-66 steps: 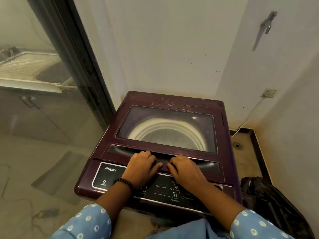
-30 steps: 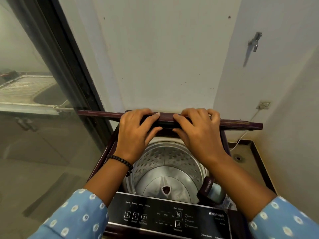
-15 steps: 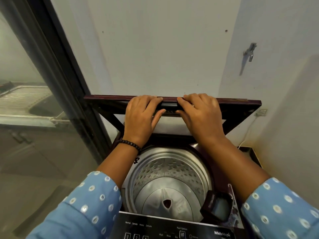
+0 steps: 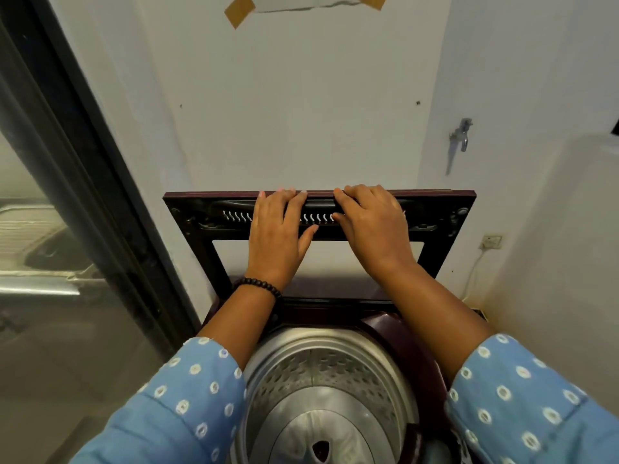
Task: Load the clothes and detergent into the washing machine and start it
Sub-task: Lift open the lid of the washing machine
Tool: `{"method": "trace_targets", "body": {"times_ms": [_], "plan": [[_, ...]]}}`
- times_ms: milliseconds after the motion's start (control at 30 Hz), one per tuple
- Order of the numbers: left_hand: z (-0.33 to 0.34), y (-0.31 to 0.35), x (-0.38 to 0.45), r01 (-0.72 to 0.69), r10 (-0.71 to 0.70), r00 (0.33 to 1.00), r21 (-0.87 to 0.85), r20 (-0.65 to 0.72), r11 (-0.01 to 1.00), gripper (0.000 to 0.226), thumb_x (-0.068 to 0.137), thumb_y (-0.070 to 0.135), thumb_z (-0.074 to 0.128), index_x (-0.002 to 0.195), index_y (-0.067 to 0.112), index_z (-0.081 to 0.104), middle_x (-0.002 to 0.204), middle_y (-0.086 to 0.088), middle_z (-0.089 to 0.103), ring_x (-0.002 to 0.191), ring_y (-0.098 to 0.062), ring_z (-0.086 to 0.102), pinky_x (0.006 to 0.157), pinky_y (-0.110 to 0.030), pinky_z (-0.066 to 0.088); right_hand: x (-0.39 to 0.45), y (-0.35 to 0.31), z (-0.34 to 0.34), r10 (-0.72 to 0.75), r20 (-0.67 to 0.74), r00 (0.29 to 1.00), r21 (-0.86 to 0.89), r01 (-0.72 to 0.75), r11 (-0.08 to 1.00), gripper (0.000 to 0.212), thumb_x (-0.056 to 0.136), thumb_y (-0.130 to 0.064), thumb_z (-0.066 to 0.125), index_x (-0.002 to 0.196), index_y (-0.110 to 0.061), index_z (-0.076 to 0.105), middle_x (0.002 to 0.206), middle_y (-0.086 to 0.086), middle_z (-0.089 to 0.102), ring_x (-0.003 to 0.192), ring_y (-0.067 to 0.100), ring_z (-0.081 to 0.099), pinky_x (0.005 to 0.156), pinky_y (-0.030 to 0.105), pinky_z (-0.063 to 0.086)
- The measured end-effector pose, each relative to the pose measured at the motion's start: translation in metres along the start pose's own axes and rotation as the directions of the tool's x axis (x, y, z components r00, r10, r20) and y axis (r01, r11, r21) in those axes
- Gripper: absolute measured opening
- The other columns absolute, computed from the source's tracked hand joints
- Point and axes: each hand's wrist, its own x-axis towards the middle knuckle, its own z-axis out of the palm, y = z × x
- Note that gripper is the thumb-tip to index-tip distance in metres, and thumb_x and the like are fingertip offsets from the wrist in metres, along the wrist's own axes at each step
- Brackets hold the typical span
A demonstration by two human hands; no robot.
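Lid (image 4: 445, 214): raised upright against the white wall (image 4: 301, 112), underside facing the camera.
Left hand (image 4: 276, 236): flat on the lid, fingertips at its top edge.
Right hand (image 4: 371, 226): beside it, likewise.
Drum (image 4: 321, 390): open below, steel.
Sleeves (image 4: 174, 406): blue, dotted.

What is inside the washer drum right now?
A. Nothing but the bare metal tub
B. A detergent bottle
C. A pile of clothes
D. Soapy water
A: with the lid raised upright under the left hand and right hand, the drum shows only its perforated steel wall and bare base, no clothes, water or bottle.
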Motion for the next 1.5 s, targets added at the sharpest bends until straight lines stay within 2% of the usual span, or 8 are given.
{"method": "trace_targets", "body": {"times_ms": [167,300,533,800,1200,1500], "plan": [[0.018,-0.002,0.020,0.025,-0.026,0.998,0.021,0.048,0.999,0.064,0.073,0.021,0.083,0.129,0.005,0.055,0.124,-0.015,0.057,0.123,-0.032,0.052,0.115,-0.049,0.026,0.015,0.011,0.018,0.055,0.027,0.998,0.020,-0.056,0.998,0.040,0.075,-0.014,0.080,0.112,-0.003,0.069,0.100,0.012,0.070,0.090,0.032,0.066,0.093,0.052,0.050],[0.036,-0.005,0.036,0.035,-0.037,0.997,0.028,0.061,0.999,0.064,0.071,0.018,0.084,0.127,0.005,0.056,0.123,-0.015,0.058,0.122,-0.033,0.053,0.115,-0.047,0.025,0.025,0.021,0.035,0.088,0.078,0.993,0.020,-0.089,0.996,0.040,0.078,-0.013,0.078,0.115,-0.003,0.068,0.105,0.012,0.070,0.096,0.031,0.066,0.097,0.052,0.047],[0.061,-0.017,0.055,0.031,-0.032,0.993,0.013,0.111,0.999,0.063,0.072,0.015,0.084,0.127,0.003,0.056,0.121,-0.017,0.060,0.119,-0.035,0.055,0.112,-0.052,0.033,0.040,0.031,0.058,0.153,0.187,0.970,0.035,-0.162,0.986,0.040,0.086,-0.014,0.070,0.123,-0.004,0.063,0.114,0.013,0.067,0.109,0.032,0.061,0.106,0.053,0.037],[0.085,-0.027,0.069,0.048,-0.047,0.984,-0.004,0.170,0.999,0.061,0.077,0.016,0.079,0.132,0.003,0.053,0.126,-0.017,0.057,0.123,-0.034,0.051,0.115,-0.050,0.025,0.050,0.039,0.079,0.199,0.302,0.932,0.028,-0.217,0.976,0.041,0.096,-0.019,0.057,0.135,-0.006,0.054,0.127,0.013,0.059,0.122,0.030,0.052,0.115,0.050,0.024],[0.102,-0.036,0.080,0.067,-0.060,0.969,-0.019,0.241,0.998,0.061,0.084,0.021,0.072,0.138,0.004,0.047,0.134,-0.017,0.051,0.129,-0.032,0.045,0.118,-0.047,0.020,0.057,0.047,0.098,0.225,0.357,0.906,0.006,-0.244,0.970,0.043,0.098,-0.022,0.051,0.138,-0.007,0.050,0.133,0.013,0.055,0.127,0.029,0.048,0.116,0.048,0.021],[0.111,-0.039,0.082,0.055,-0.049,0.969,-0.016,0.244,0.998,0.061,0.083,0.021,0.074,0.136,0.003,0.049,0.131,-0.018,0.053,0.127,-0.034,0.047,0.116,-0.050,0.025,0.056,0.052,0.108,0.220,0.340,0.914,-0.007,-0.231,0.973,0.042,0.098,-0.022,0.051,0.138,-0.007,0.050,0.131,0.013,0.057,0.125,0.028,0.050,0.115,0.049,0.022]]}}
